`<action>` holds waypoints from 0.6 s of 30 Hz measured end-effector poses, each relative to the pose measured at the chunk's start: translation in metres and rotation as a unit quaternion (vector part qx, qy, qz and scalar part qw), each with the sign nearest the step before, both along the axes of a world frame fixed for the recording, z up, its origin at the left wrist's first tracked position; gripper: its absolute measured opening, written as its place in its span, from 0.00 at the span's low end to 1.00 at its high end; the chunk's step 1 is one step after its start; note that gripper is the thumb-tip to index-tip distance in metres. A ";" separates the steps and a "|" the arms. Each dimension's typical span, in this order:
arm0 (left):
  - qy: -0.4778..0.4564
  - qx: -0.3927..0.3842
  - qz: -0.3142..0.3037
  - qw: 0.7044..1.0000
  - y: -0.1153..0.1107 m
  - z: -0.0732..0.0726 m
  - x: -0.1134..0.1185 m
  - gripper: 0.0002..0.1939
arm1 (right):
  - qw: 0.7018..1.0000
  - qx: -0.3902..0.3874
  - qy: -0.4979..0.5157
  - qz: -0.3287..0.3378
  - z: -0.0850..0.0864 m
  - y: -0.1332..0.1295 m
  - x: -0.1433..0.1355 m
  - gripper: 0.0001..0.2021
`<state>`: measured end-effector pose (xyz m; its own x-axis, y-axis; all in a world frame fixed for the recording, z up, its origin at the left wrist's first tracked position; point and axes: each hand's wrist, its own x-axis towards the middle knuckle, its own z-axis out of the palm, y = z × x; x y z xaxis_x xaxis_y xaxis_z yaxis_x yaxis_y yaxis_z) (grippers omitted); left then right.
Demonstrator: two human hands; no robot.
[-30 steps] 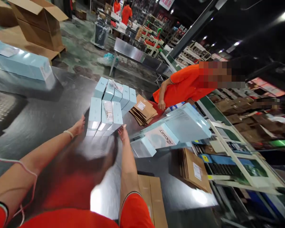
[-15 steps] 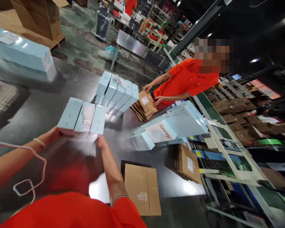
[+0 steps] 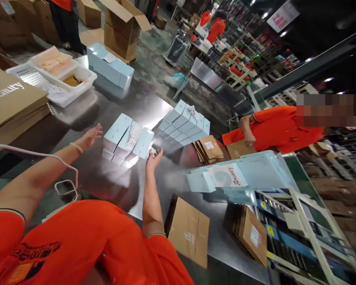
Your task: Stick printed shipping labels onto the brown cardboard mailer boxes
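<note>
A block of light-blue boxes (image 3: 118, 130) stands on the metal table in front of me, with a white printed slip (image 3: 134, 134) lying on its middle row. To the left of the block, my left hand (image 3: 92, 135) is apart from it, fingers open and holding nothing. My right hand (image 3: 154, 159) is close by the block's right side, fingers apart and empty; I cannot tell whether a fingertip touches a box. A second group of light-blue boxes (image 3: 185, 123), also topped by a slip, sits farther back.
Flattened light-blue cartons (image 3: 258, 168) and brown cartons (image 3: 188, 233) lie to the right. White baskets (image 3: 74, 93) and a stack of brown cardboard (image 3: 14, 103) stand left. Across the table is a co-worker in orange (image 3: 273, 128). A pale cable (image 3: 62, 160) crosses near my left arm.
Both hands have come off the sides of the near block of boxes and opened. My view has swung left, bringing the baskets in. The co-worker's hand has lifted from the brown cardboard stack.
</note>
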<state>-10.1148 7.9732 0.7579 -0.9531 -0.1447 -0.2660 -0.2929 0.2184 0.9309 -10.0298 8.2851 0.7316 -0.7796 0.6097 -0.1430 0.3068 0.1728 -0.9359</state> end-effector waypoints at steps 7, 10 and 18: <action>0.112 0.073 0.045 0.990 -0.026 0.045 0.023 0.13 | 0.934 0.231 0.061 0.265 0.073 -0.033 -0.047 0.11; 0.146 0.080 -0.011 0.986 -0.019 0.053 0.043 0.18 | 0.917 0.296 -0.008 0.266 0.069 -0.058 -0.060 0.09; 0.313 -0.049 -0.096 0.944 -0.019 0.080 0.054 0.21 | 0.910 0.269 0.146 0.281 0.078 -0.046 -0.063 0.11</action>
<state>-10.0609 7.9546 0.8376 -0.9301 0.0523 0.3635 0.3615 0.3047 0.8812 -10.0932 8.2394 0.8099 -0.9465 0.0243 0.3219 -0.2195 0.6829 -0.6968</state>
